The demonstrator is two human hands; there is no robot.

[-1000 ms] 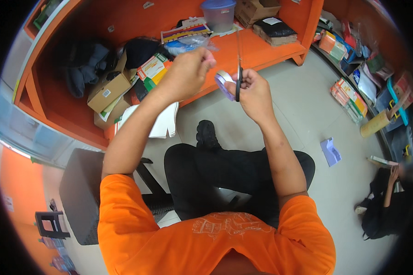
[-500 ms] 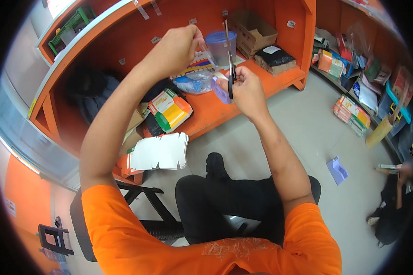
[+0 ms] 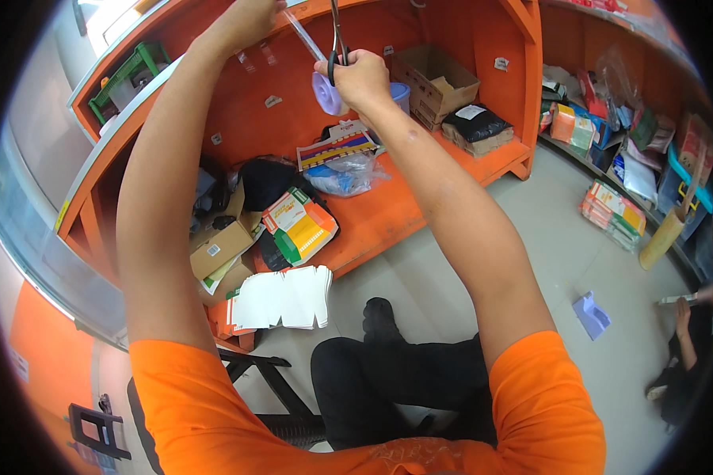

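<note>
Head view, top centre of the frame: my right hand (image 3: 362, 75) grips scissors (image 3: 335, 36) and a tape roll (image 3: 325, 92), while my left hand (image 3: 249, 14) pinches the clear tape strip (image 3: 303, 36).

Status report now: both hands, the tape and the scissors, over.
Right hand shut on scissors and roll of tape, raised high. Left hand pulls clear tape strip taut. Nothing in the way, over.

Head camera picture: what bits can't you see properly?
- Left hand: the top edge cuts off its fingers.
- Scissors: blade tips run off the top edge; the right hand covers the handles.
- Clear strip: see-through and thin, so its upper end is unclear.
- Purple tape roll: half hidden behind the right hand.
- Another person: mostly cut off at the right rim.
</note>
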